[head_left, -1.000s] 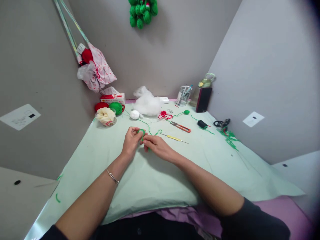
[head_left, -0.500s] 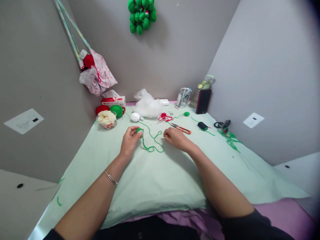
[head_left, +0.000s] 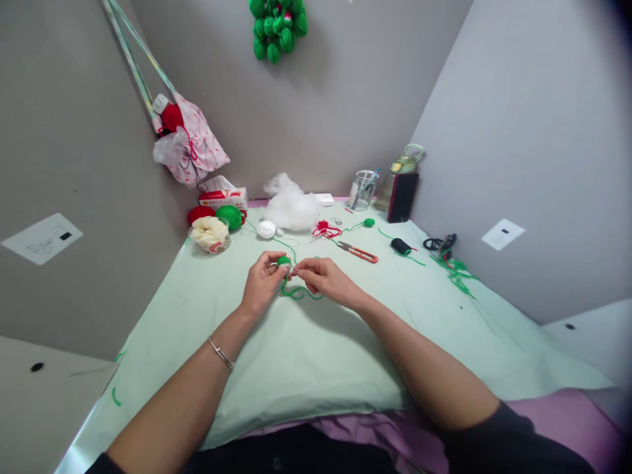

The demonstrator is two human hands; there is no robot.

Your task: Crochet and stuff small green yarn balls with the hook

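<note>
- Small green crocheted piece [head_left: 283,261]: pinched at the fingertips of the left hand [head_left: 261,284], raised just above the worktop [head_left: 306,355], mid-field. Liable to slip or turn if the pinch loosens (little surface to hold).
- Right hand [head_left: 323,279]: fingertips closed on a thin metal hook [head_left: 293,269], tip touching the green piece; handle hidden inside the hand. Risk judged: tip splitting the strand or missing the stitch, since the piece is tiny and the hands crowd it.
- Green yarn tail [head_left: 301,293]: loose loops on the worktop just under both hands, running back toward the far side. Likely to snag on a finger or knot on itself when drawn tight.
- Red-handled snips [head_left: 359,251]: near the right hand, blades toward it. Possible catch for the trailing yarn or a wrist sweeping outward.
- Red yarn tangle [head_left: 326,230] and small green ball [head_left: 368,222]: beyond the snips, strands spread; could mix with the working strand if dragged.
- White stuffing [head_left: 291,205], white ball [head_left: 266,229], bowl [head_left: 210,235]: far edge, well apart from the hands; low risk.
- Black spool [head_left: 399,246] and green offcuts [head_left: 457,271]: right side, apart; spool could roll (round body) if the cover is tugged.
- Clear cup of tools [head_left: 363,189]: upright at the back, untouched.
</note>
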